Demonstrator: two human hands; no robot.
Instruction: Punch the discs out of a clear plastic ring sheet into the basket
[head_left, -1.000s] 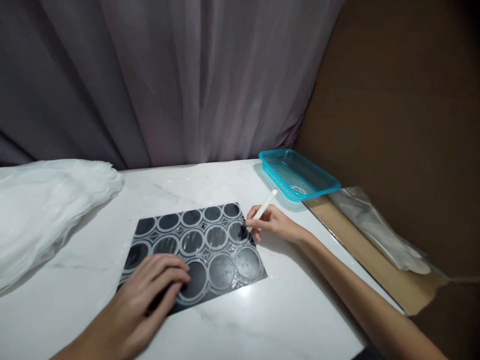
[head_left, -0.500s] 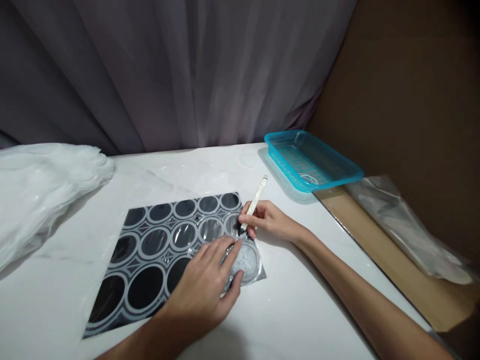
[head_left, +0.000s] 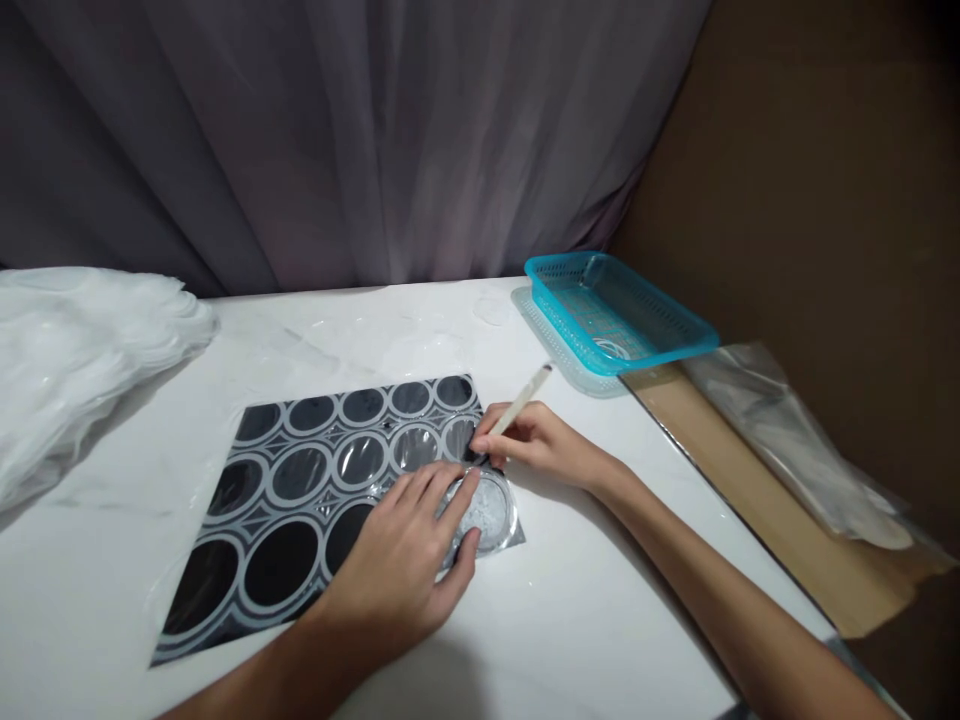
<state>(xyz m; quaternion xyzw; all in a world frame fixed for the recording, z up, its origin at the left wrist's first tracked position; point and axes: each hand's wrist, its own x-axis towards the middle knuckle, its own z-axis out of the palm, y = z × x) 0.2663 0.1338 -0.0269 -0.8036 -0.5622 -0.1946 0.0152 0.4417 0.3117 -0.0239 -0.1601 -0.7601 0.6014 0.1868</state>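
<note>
A dark sheet [head_left: 283, 566] patterned with rows of grey-ringed black circles lies on the white table under a shiny clear film. My left hand [head_left: 409, 545] rests on its right part, fingers spread, thumb and fingertips around a pale, translucent round piece [head_left: 486, 508] at the near right corner. Just beyond, my right hand [head_left: 536, 440] pinches a slim white pen-like tool [head_left: 523, 398], tilted up to the right. The tool's lower end meets the sheet near the right edge, mostly hidden by the fingers, so I cannot tell its tip.
A blue plastic basket [head_left: 664, 350] stands at the back right, on a pale perforated tray or lid [head_left: 559, 362]. Brown cardboard [head_left: 780, 530] with clear plastic bags [head_left: 795, 450] lies at the right. White filmy sheets [head_left: 82, 360] are piled at the left, before a grey curtain [head_left: 360, 140].
The white tool leans further to the right, and my right hand has shifted slightly along the sheet's edge. The left hand keeps its place on the sheet. The whole view has shifted slightly.
</note>
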